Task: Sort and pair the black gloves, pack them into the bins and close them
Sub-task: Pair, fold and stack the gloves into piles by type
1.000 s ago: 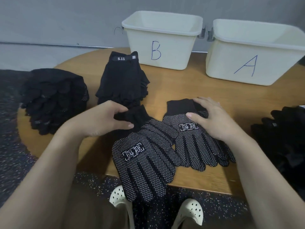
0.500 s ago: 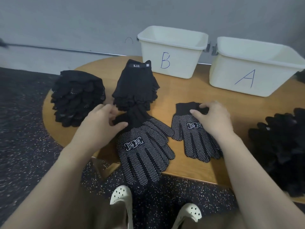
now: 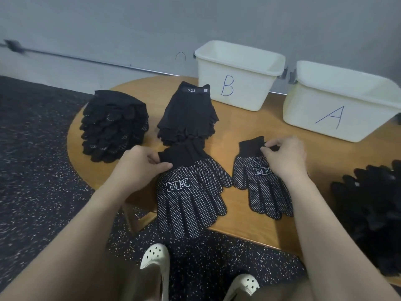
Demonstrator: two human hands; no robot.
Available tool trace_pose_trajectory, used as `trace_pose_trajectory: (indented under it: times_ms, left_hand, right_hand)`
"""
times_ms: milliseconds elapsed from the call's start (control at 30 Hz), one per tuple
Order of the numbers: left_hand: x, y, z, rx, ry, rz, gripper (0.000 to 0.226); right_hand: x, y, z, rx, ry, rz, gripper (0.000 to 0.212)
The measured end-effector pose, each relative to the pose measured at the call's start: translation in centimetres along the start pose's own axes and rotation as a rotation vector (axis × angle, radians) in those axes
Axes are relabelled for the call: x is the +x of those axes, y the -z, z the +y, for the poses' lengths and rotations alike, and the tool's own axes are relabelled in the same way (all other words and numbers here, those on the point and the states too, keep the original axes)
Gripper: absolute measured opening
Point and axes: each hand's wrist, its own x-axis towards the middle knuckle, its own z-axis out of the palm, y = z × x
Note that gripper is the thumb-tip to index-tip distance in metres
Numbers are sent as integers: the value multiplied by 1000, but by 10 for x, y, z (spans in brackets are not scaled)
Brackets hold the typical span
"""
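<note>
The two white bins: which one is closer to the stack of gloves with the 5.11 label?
Bin B, marked with a blue B, sits right beside that stack; bin A stands farther right.

Bin B left of bin A, two glove stacks left, dotted gloves in front

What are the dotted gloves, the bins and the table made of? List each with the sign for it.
Dotted gloves: likely knitted fabric, matte black, ribbed cuffs, with small white grip dots, perhaps rubbery.
Bins: apparently plastic, cream, smooth with rolled rims.
Table: looks like wood or wood veneer, tan, faint sheen.
</note>
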Motion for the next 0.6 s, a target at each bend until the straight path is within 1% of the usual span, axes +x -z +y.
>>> trace_pose_trajectory:
  times_ms: [100,167,300,433,467,533,567,600]
  left_hand:
    - [0,1,-2,-16,-29,1,30]
    - [-1,2,-3,-62,-54,7,29]
    - [-3,5,2,-212,-56,4,27]
    - [-3,6,5,-211,-31,-16,25]
    - [-4,6,6,-196,-16,2,23]
    - [-7,9,7,-132,-7,110,24]
    - [-10,10,9,-117,-35,176,25]
    - [-13,12,12,-148,-78,204,27]
  right_hand:
    - [0,14,-3,180,-9,-11,10]
    - [-3,25,-6,271,-9,-8,11]
    - [-19,40,-15,413,76,5,7]
    - [-39,49,-35,494,170,11,8]
    - [-44,48,-42,503,189,0,8]
    - [-55,43,-57,510,217,-30,8]
    - [-60,40,-65,509,230,-45,9]
    - [-66,36,-73,502,251,-59,9]
